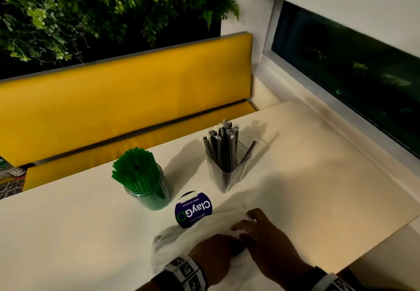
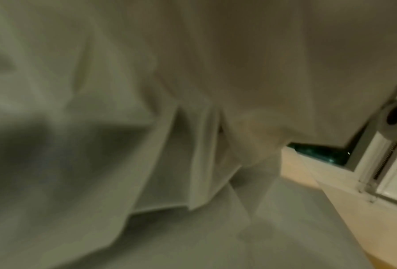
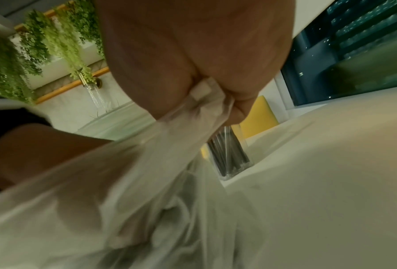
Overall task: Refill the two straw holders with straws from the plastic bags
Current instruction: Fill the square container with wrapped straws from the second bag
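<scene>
desk (image 1: 318, 177) carries everything, near edge used as work spot. plastic bag (image 1: 172, 240) flat there, limp, prob for opening. round holder (image 1: 147, 190) packed w/ green straws, square holder (image 1: 225, 170) w/ black ones, both behind bag, within reach. right hand (image 1: 261, 236) pinches bag rim; left hand (image 1: 211, 252) on bag, grip unclear.

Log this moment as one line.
left hand: inside plastic bag | right hand: pinching bag edge | green straws jar: full | black straws holder: part full
</scene>
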Motion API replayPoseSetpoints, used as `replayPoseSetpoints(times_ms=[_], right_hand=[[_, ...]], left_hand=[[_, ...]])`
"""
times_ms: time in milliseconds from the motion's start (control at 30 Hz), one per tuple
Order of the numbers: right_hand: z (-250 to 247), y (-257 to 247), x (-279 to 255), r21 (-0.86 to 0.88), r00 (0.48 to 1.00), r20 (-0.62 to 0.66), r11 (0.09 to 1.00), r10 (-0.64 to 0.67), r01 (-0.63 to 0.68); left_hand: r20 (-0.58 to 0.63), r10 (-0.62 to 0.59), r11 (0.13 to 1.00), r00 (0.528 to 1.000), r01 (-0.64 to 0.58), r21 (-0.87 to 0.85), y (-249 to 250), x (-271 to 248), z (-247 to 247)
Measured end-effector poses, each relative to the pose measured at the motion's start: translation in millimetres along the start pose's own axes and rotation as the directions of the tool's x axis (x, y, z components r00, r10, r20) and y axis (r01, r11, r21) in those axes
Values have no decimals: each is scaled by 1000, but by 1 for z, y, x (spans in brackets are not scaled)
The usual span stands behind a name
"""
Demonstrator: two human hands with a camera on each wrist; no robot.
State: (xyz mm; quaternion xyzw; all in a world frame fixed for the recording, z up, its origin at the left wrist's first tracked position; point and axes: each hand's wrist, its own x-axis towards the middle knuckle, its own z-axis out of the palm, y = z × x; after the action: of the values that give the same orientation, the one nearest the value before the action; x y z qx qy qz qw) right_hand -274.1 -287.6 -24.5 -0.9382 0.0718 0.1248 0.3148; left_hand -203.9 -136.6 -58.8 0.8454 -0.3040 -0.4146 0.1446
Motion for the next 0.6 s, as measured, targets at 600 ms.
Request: replayPoseSetpoints(times_ms=[600], right_hand=[[-6,20,8,-38,998,-54,998,43,-45]], left_hand=[[-754,191,436,628,-743,-508,68,-87,-186]])
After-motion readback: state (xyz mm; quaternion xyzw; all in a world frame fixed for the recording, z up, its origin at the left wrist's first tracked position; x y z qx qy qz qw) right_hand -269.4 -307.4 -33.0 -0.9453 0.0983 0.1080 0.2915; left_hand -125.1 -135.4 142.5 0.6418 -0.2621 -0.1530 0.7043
